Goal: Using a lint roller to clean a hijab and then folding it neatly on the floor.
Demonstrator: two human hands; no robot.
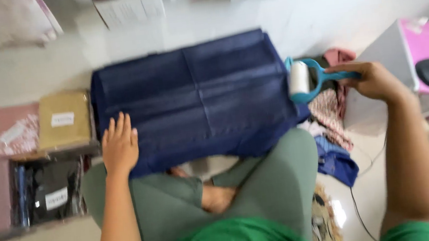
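**Lint roller at the right edge of a folded navy cloth**

Observation: we sit cross-legged on a pale floor with a folded navy cloth (196, 98) spread before our knees. Our left hand (119, 145) lies flat and open on the cloth's near-left corner, fingers extended, pinning it down. Our right hand (374, 81) is closed around the teal handle of a lint roller (304, 79). The white roll sits at the cloth's right edge; motion blur keeps us from telling whether it touches the fabric or hangs just off it.

Surroundings: to the left, flat packets of fabric in green, pink and tan (64, 120), each with a white label, lie beside a box of darker packets (51, 195). To the right, loose garments (332, 118) are heaped close under the roller, next to a white box with a pink top (421, 46). A thin cable (361, 200) trails over the floor by our right knee.

Risks, as judged:
- Only one corner is held; a sticky roll could lift or drag the unpinned right side and spoil the fold.
- The roller head is near the loose garments; it could snag them.
- The near edge rests on our knees, so uneven pressure could crease it.
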